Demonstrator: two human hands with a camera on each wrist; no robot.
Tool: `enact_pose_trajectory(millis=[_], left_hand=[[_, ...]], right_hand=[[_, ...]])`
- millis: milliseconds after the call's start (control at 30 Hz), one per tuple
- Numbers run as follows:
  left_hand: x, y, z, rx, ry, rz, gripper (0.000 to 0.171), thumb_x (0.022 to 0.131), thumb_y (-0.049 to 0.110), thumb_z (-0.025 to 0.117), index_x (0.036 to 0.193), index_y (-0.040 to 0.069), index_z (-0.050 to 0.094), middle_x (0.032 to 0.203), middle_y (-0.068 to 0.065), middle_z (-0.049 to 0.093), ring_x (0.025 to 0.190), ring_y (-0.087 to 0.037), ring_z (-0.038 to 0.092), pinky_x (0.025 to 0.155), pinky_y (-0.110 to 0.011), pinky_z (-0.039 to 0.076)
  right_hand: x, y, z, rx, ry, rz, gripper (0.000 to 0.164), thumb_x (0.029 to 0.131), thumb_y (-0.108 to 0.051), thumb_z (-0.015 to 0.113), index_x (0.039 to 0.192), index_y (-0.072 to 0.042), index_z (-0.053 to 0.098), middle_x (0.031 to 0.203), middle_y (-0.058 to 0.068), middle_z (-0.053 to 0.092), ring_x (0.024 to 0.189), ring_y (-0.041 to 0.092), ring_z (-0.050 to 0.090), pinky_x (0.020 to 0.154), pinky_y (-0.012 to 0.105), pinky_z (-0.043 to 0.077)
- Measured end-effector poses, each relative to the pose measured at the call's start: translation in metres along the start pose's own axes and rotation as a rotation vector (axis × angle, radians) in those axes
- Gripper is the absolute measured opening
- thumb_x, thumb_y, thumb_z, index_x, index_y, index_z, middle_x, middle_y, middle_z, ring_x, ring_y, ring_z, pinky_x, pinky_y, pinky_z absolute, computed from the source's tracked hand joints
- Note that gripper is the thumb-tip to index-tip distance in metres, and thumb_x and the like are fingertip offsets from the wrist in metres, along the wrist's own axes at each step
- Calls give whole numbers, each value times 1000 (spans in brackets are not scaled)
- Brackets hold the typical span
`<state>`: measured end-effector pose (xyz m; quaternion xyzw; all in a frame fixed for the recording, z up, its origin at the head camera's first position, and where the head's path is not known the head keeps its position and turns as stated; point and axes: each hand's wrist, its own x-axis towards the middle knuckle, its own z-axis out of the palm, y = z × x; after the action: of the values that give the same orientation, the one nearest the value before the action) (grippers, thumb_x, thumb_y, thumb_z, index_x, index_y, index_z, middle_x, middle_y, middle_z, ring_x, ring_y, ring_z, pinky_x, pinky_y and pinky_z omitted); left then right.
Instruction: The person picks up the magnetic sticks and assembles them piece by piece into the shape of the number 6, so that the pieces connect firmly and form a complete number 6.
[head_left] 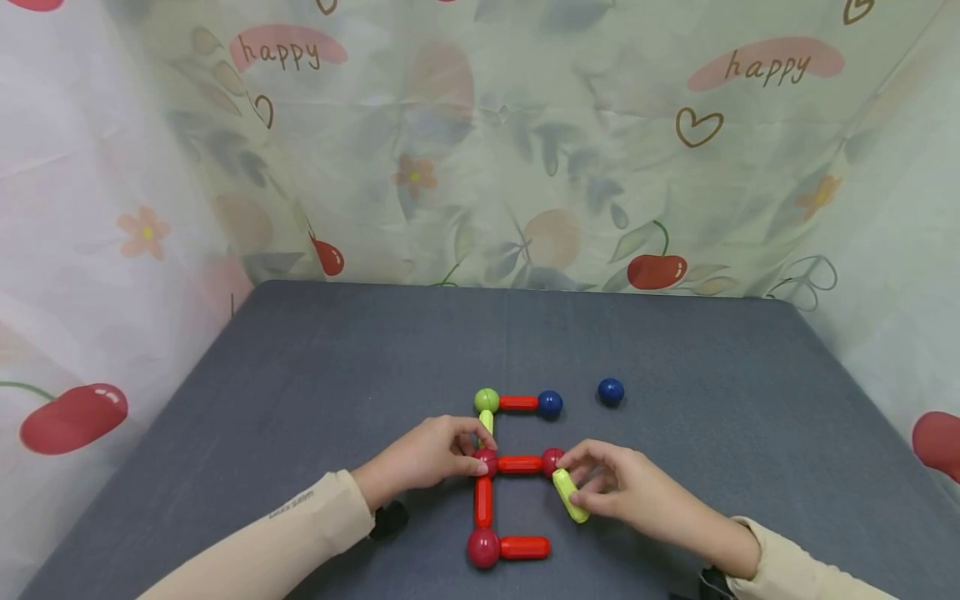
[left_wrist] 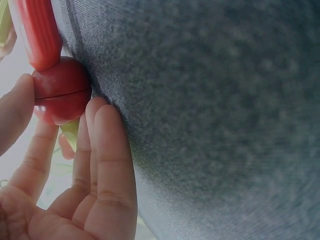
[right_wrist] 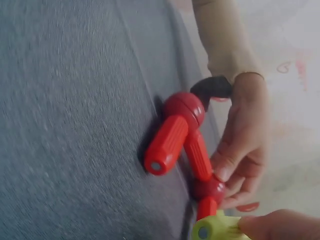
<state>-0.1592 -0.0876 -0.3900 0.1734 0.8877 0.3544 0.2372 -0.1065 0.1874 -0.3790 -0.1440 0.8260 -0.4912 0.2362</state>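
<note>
On the dark grey table lies a figure built of magnetic rods and balls. My left hand (head_left: 420,457) pinches its middle red ball (head_left: 489,461) between thumb and fingers, as the left wrist view also shows. From that ball a red rod (head_left: 520,464) runs right to another red ball (head_left: 553,460). My right hand (head_left: 637,492) pinches a yellow-green rod (head_left: 572,497), slanting down from beside that ball; whether they touch is unclear. In the right wrist view, the yellow-green rod (right_wrist: 212,228) shows its round metal end, partly behind the thumb (right_wrist: 280,225).
Above, a green ball (head_left: 487,400) joins a red rod (head_left: 518,403) and a blue ball (head_left: 551,405). Below, a red ball (head_left: 483,548) carries a sideways red rod (head_left: 525,547). A loose blue ball (head_left: 611,392) lies at the right. Patterned cloth (head_left: 510,167) hangs behind the table.
</note>
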Motion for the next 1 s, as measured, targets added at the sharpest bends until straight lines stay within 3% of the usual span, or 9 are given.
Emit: enact_pose_trajectory(millis=[167, 333, 467, 1000], left_hand=[[0, 0, 0, -6, -4, 2, 21, 83, 21, 77, 103, 24, 67, 79, -1, 59, 65, -16, 52, 57, -28, 44], [-1, 0, 0, -8, -3, 3, 21, 83, 20, 77, 102, 23, 68, 78, -1, 59, 64, -15, 52, 57, -28, 44], [0, 0, 0, -1, 0, 8, 21, 83, 20, 77, 102, 23, 68, 78, -1, 59, 64, -15, 52, 57, -28, 43], [-1, 1, -1, -2, -3, 6, 21, 84, 20, 76, 103, 23, 67, 80, -1, 59, 67, -16, 53, 59, -28, 44]], right_hand=[[1, 7, 1, 247, -79, 145, 37, 85, -12, 73, 116, 0, 56, 91, 6, 62, 76, 16, 65, 71, 34, 58], [1, 14, 3, 364, -104, 269, 36, 87, -12, 70, 116, 0, 54, 88, 5, 64, 80, 14, 66, 73, 35, 58], [2, 15, 5, 386, -81, 320, 34, 87, -9, 68, 116, 0, 53, 88, 5, 65, 80, 14, 66, 73, 34, 58], [10, 11, 7, 395, -82, 352, 36, 86, -5, 67, 116, 5, 52, 89, 7, 63, 77, 12, 65, 73, 30, 58]])
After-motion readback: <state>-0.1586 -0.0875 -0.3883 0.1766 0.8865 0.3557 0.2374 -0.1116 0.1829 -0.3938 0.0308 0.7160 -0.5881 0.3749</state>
